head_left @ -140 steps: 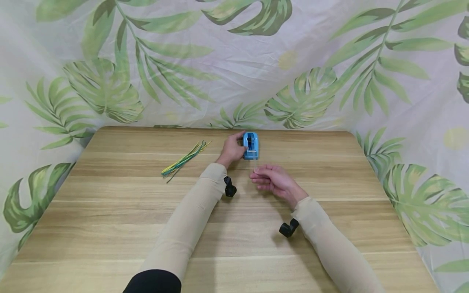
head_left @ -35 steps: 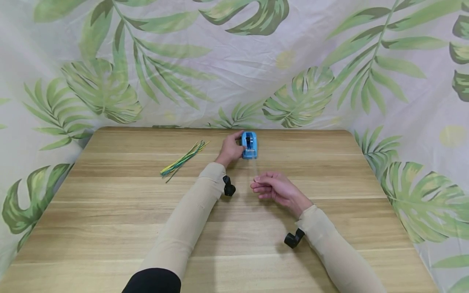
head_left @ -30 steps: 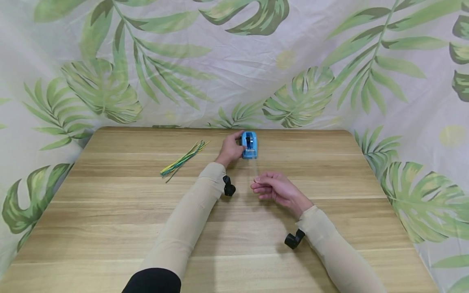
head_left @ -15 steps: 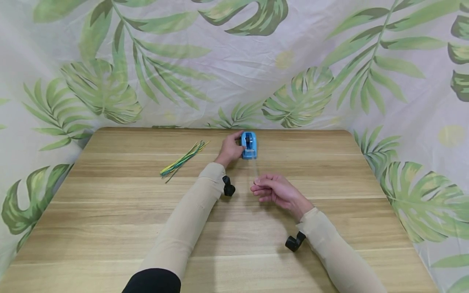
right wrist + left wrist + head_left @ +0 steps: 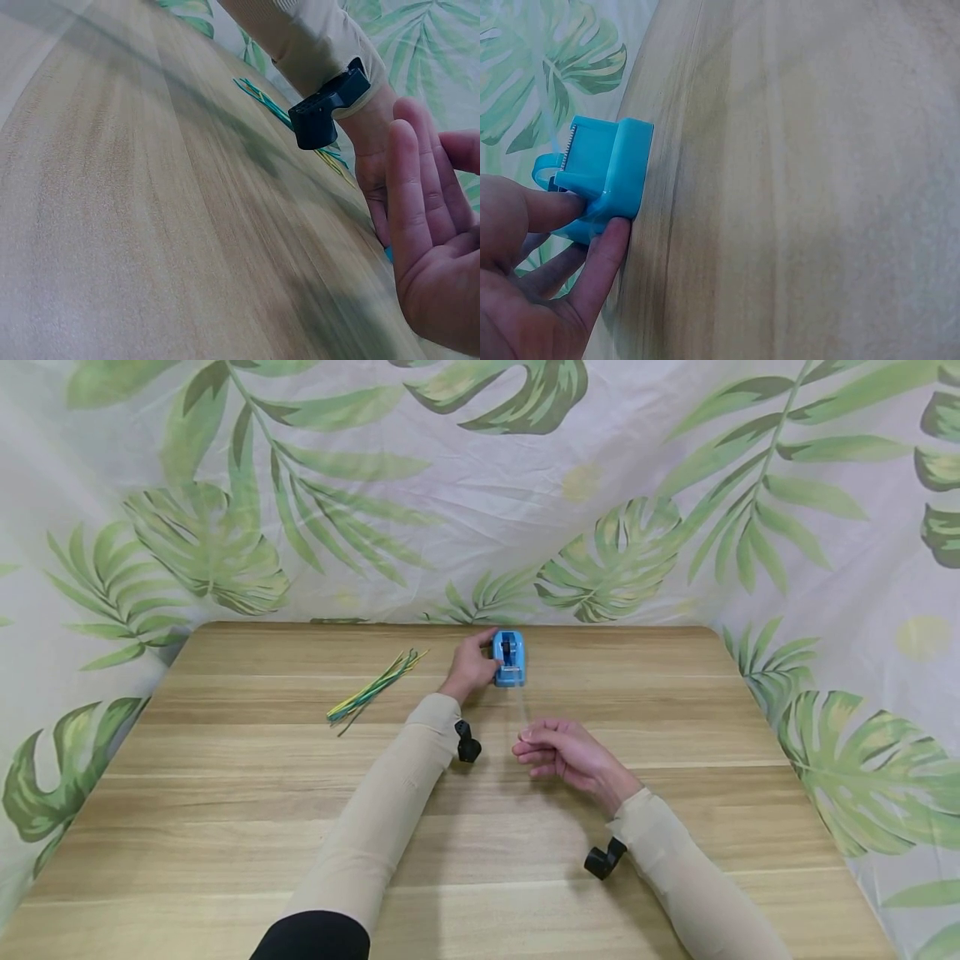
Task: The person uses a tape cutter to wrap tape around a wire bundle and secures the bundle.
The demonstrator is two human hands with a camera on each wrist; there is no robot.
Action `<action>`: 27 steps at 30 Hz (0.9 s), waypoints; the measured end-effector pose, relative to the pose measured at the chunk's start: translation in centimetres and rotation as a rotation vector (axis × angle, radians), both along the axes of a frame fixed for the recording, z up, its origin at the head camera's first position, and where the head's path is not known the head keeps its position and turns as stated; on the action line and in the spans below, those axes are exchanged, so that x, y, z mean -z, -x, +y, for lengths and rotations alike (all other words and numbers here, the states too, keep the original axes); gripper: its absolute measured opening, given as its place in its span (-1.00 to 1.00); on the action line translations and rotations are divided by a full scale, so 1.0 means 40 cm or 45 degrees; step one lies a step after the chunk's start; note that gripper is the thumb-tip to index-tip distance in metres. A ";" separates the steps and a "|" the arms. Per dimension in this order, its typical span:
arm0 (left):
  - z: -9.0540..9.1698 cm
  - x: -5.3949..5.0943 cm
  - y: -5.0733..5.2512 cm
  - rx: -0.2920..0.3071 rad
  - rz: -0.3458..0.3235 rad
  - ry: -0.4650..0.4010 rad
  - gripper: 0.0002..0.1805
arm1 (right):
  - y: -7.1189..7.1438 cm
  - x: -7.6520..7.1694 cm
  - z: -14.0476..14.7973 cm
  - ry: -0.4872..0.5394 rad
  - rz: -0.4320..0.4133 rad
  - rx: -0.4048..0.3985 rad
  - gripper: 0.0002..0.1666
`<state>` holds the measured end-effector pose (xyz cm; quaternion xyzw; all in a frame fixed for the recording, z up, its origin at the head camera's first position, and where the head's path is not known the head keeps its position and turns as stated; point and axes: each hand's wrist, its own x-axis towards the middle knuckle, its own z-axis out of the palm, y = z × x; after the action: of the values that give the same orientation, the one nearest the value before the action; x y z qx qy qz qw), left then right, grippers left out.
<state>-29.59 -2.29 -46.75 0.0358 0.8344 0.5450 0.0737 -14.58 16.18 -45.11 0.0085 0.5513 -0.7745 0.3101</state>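
Note:
At the far side of the table stands a blue tape dispenser (image 5: 512,678), with my left hand (image 5: 471,665) holding its left side between thumb and fingers. In the left wrist view, the dispenser's (image 5: 626,161) toothed cutter faces up and my thumb presses beside it. A strip of clear tape (image 5: 522,703) runs from the dispenser toward me. Its near end is pinched between thumb and index finger of my right hand (image 5: 567,754), held above the table. In the right wrist view, the right hand's (image 5: 431,225) other fingers are fairly straight, and the tape cannot be made out.
A loose bundle of thin yellow and green strips (image 5: 375,689) lies left of my left hand. The wooden table (image 5: 262,827) ends at a leaf-patterned cloth (image 5: 495,485) behind the dispenser. Each wrist carries a black camera (image 5: 468,748).
Since the earliest frame, my right hand has drawn back toward me, and the visible tape strip has grown longer. In the last second it has crept back slightly. The left hand keeps its hold.

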 end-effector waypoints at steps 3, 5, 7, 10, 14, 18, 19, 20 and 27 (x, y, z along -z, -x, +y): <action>0.000 0.002 0.001 0.001 0.001 0.008 -0.27 | -0.002 0.001 -0.001 0.005 -0.004 0.002 -0.86; 0.000 0.003 0.001 0.001 0.004 0.012 -0.28 | -0.005 0.001 0.000 0.008 0.000 -0.001 -0.86; 0.001 0.004 0.001 0.000 0.006 0.010 -0.28 | -0.007 0.000 0.000 0.009 0.003 -0.006 -0.84; 0.002 0.002 0.000 -0.002 0.007 0.001 -0.27 | -0.010 0.000 0.001 0.015 0.007 -0.016 -0.82; 0.002 -0.002 -0.003 -0.005 0.002 -0.006 -0.26 | -0.012 -0.002 0.001 0.024 0.008 -0.021 -0.83; 0.002 -0.003 -0.003 -0.005 -0.006 0.000 -0.26 | -0.014 -0.004 0.001 0.029 0.010 -0.023 -0.83; 0.002 -0.003 -0.003 -0.005 -0.008 0.001 -0.26 | -0.015 -0.004 0.001 0.029 0.011 -0.027 -0.83; 0.002 -0.002 -0.003 -0.006 -0.011 0.003 -0.27 | -0.016 -0.004 0.001 0.030 0.015 -0.031 -0.83; 0.003 -0.003 -0.004 -0.009 -0.001 0.004 -0.27 | -0.019 -0.003 0.001 0.042 0.009 -0.040 -0.83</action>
<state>-29.44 -2.17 -46.64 0.0324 0.8353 0.5441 0.0722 -13.83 16.20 -44.99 -0.0081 0.5395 -0.7786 0.3205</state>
